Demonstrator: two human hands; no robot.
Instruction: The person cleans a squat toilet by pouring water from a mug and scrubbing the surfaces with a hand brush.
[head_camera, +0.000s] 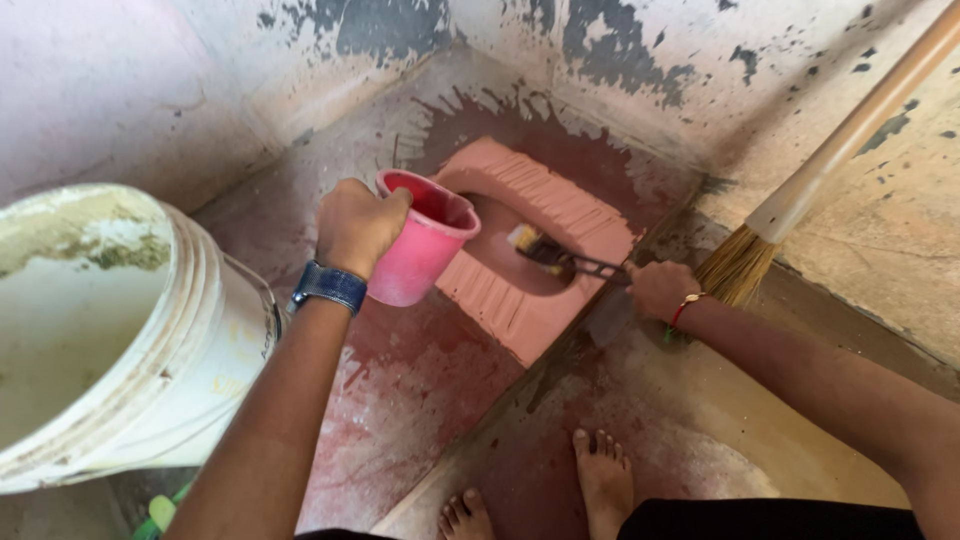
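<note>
My left hand (357, 226) grips a pink plastic mug (421, 240) by its rim, holding it tilted over the near edge of a pink squat toilet pan (560, 205) set in the floor. A dark watch band sits on that wrist. My right hand (660, 289) is closed on the dark handle of a toilet brush (560, 257). The brush's pale bristle head rests inside the pan's bowl. A red thread band circles my right wrist.
A large white bucket (215, 350) stands at the left, against my left arm. A broom (790, 205) with a wooden handle leans on the stained wall at right. My bare feet (600, 480) stand on the wet reddish floor below the pan.
</note>
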